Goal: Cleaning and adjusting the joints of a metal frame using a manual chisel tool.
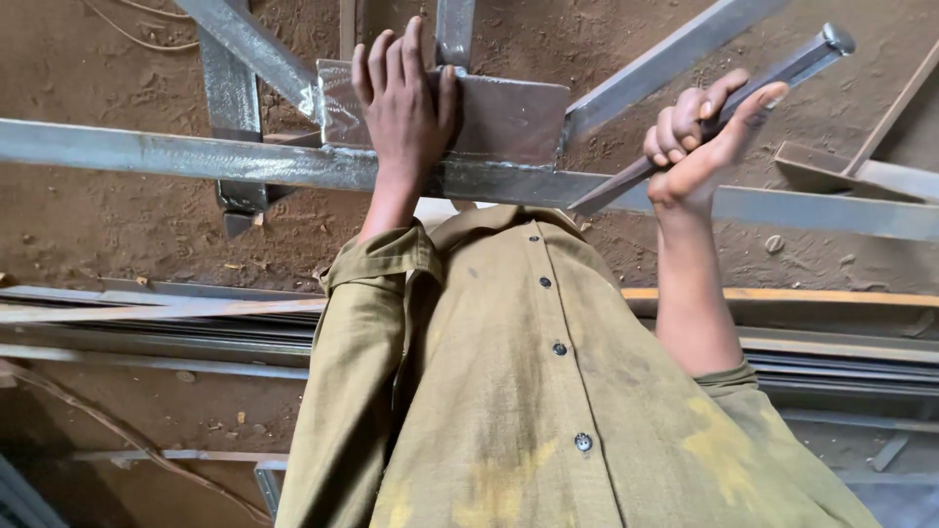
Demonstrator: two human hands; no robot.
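My left hand [406,98] lies flat, palm down, on a grey steel plate [514,119]. The plate sits on a frame of steel tubes, where a long horizontal tube [147,154] meets several slanting ones. My right hand [696,147] is closed around a square steel bar [787,68]. This bar slants up to the right and ends in a small cap. Its lower end touches the frame just right of the plate. My olive shirt with dark buttons fills the lower middle of the view.
The frame rests on brown dirt ground [117,225]. A stack of long steel bars and strips [147,318] runs across below the frame. An angle-iron piece [861,171] lies at the right. A thin cable [117,430] curves at the lower left.
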